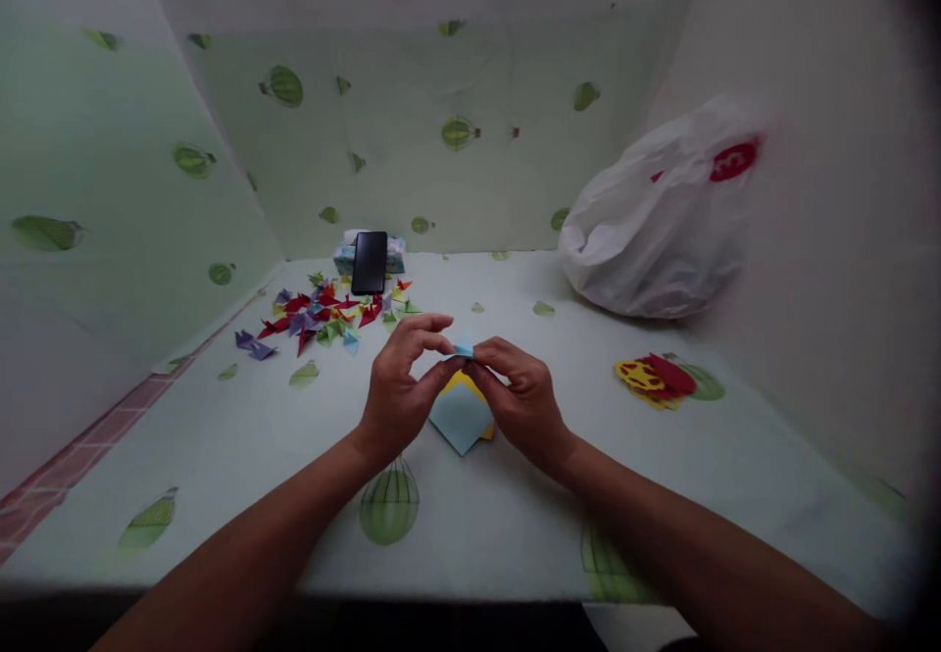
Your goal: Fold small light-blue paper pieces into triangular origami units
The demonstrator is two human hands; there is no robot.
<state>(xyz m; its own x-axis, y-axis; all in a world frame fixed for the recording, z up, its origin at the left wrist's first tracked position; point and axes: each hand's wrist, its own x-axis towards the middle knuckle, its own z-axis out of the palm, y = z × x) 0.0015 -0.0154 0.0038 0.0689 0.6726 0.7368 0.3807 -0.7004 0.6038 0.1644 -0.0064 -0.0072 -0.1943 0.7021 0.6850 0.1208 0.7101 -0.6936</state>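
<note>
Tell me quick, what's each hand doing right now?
Left hand: closed, fingertips pinching the small blue paper.
Right hand: closed, pinching the other side of that small blue paper.

One folded blue piece (463,350), at least two loose sheets (462,421), one phone (370,262), one tissue box (396,256), one bag (658,230); overlapping paper birds (297,304) and cutouts (671,376), counts unclear.

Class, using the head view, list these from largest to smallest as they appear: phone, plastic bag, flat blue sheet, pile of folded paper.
1. Plastic bag
2. Pile of folded paper
3. Phone and blue sheet: too alike to rank; the sheet also lies nearer the camera.
</note>
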